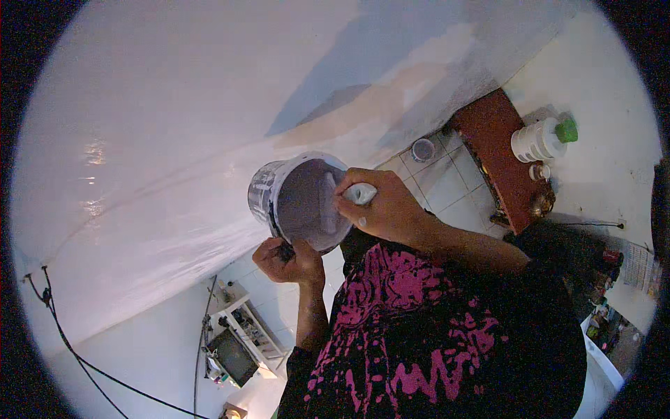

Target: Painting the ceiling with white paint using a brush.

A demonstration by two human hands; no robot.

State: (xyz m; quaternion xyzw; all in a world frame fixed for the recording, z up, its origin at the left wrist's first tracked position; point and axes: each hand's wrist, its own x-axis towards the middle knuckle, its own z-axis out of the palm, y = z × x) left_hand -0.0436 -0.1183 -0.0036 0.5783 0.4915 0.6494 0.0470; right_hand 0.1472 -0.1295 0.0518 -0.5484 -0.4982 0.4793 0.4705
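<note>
I have the bucket just toward 9 o'clock of my view's centre, tilted so its mouth faces me, its outer side streaked white and a greyish coating lining the inside. My left hand is at the mouth's 6 to 7 o'clock, its forearm rising from 6 o'clock; the fingers are bent and closed on the rim, holding the bucket. My right forearm slants in from 4 o'clock, and the right hand sits at the mouth's 3 o'clock, knuckles up, fingers curled around a white handle whose rounded end points up at me. A pale strip shows inside the bucket just beside that fist, but I cannot tell whether it belongs to the same tool. The black shirt with its pink pattern fills 5 o'clock. Out at 2 o'clock I read a small tub on the tiled floor, then a reddish-brown surface bearing a white container with a green top. The pale wall spreads across 10 o'clock, with black cables at 8.
</note>
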